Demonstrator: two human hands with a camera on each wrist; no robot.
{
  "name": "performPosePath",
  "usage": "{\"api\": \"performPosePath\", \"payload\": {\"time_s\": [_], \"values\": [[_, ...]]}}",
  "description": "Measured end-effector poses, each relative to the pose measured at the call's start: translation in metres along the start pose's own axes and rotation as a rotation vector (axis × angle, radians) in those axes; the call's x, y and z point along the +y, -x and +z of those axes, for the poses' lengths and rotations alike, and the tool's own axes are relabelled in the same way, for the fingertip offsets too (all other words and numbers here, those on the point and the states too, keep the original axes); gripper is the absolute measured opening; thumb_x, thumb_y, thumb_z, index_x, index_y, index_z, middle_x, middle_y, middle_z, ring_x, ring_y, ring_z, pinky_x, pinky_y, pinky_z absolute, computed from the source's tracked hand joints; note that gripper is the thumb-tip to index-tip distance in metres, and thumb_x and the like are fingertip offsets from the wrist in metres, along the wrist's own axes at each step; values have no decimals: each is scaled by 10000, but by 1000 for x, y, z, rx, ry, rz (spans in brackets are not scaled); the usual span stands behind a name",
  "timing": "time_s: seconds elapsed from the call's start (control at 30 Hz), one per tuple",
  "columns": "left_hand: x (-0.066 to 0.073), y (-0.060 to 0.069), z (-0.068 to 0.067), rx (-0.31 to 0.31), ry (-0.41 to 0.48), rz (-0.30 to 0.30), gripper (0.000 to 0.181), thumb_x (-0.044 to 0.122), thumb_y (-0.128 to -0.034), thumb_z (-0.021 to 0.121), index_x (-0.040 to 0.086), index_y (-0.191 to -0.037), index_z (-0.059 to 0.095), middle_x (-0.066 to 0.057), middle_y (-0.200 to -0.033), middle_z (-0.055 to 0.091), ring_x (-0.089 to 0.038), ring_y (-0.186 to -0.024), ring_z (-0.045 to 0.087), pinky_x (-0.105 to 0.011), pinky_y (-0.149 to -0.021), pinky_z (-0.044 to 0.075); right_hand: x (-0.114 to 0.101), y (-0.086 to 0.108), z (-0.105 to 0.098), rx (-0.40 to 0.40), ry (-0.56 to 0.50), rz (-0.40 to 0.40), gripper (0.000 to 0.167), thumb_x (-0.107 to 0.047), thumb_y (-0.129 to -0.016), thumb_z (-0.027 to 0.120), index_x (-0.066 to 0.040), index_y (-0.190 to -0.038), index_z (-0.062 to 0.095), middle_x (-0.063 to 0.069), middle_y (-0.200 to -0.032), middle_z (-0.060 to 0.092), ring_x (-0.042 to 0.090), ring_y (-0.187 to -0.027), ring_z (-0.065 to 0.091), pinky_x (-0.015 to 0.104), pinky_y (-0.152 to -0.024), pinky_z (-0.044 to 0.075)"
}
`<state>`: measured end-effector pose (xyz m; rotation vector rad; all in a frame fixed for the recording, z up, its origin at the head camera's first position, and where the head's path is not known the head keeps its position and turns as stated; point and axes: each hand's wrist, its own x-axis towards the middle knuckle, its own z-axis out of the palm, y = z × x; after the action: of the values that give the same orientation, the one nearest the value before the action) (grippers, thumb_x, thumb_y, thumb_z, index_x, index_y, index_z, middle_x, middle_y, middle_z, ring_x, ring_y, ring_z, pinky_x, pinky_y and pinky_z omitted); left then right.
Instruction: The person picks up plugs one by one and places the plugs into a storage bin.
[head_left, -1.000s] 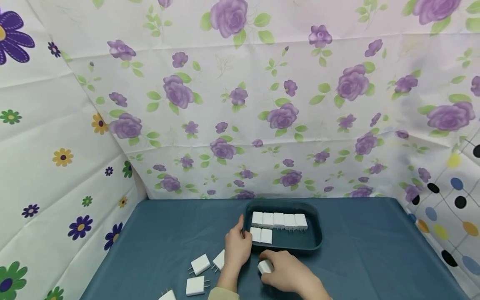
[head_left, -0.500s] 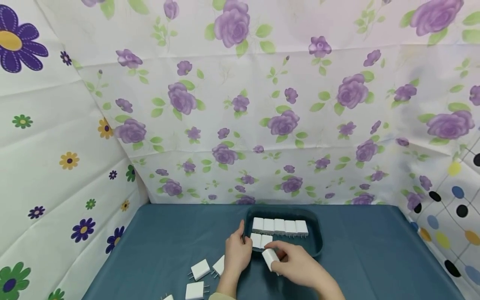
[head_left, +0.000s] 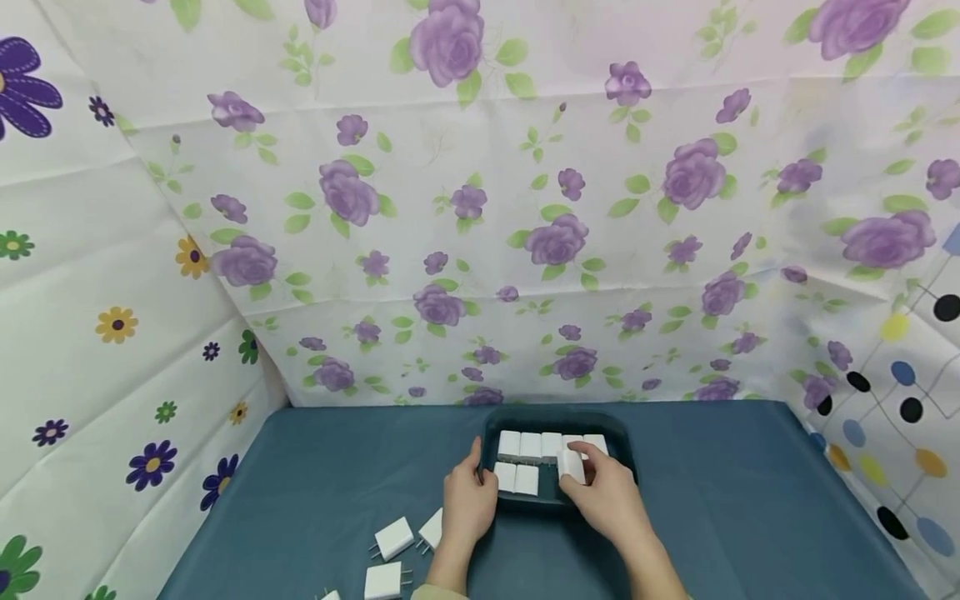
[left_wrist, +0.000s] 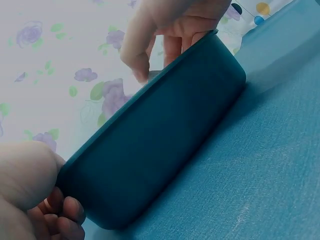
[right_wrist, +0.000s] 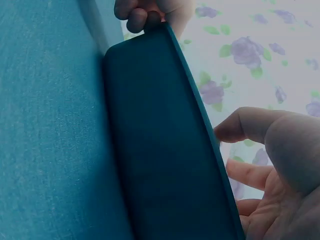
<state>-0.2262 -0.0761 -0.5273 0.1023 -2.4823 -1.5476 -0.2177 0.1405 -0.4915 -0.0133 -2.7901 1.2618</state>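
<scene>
A dark teal tray (head_left: 517,502) sits toward the back of the table. In it, white charger plugs (head_left: 530,444) form a back row, and two more (head_left: 527,480) lie side by side at the front left. My left hand (head_left: 469,502) grips the tray's left end; the left wrist view shows its thumb at the rim and fingers curled against the outer wall (left_wrist: 155,135). Over the tray, right of the front pair, my right hand (head_left: 609,493) pinches a white charger plug (head_left: 572,468) between thumb and fingers. The tray wall largely hides that plug in both wrist views.
Several loose charger plugs (head_left: 393,538) lie on the blue table cover (head_left: 330,483), left of my left forearm, with metal prongs showing. One is partly hidden by that arm, another cut off by the lower frame edge. A flowered curtain (head_left: 450,250) hangs behind the table.
My right hand has lifted the charger plug from in front of the tray and carried it up and forward over the tray's inside. The left hand has stayed at the tray's left end.
</scene>
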Motion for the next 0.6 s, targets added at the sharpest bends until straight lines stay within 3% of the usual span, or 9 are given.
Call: {"api": "performPosePath", "payload": {"time_s": [0.27, 0.4, 0.6], "values": [[2, -3, 0, -11, 7, -5, 601, 9, -1013, 557, 30, -1608, 477, 16, -494, 454, -108, -418, 291, -267, -456, 272, -4, -2, 2, 1, 60, -4, 575, -210, -890, 749, -121, -1452, 666, 65, -1071, 762, 152, -797, 625, 405, -702, 520], [2, -2, -1, -14, 14, -15, 603, 7, -1015, 557, 44, -1612, 477, 8, -497, 465, -110, -420, 291, -268, -459, 276, -6, -2, 5, -6, 79, -18, 571, -203, -889, 757, -92, -1441, 662, 31, -965, 722, 160, -708, 562, 380, -646, 471], [2, 0, -1, -16, 7, -10, 609, -4, -1007, 554, 44, -1610, 480, 23, -486, 441, -104, -411, 278, -267, -450, 261, -8, 0, 11, -21, 113, -34, 538, -191, -882, 751, -69, -1400, 674, 8, -744, 537, 164, -583, 419, 356, -569, 345]]}}
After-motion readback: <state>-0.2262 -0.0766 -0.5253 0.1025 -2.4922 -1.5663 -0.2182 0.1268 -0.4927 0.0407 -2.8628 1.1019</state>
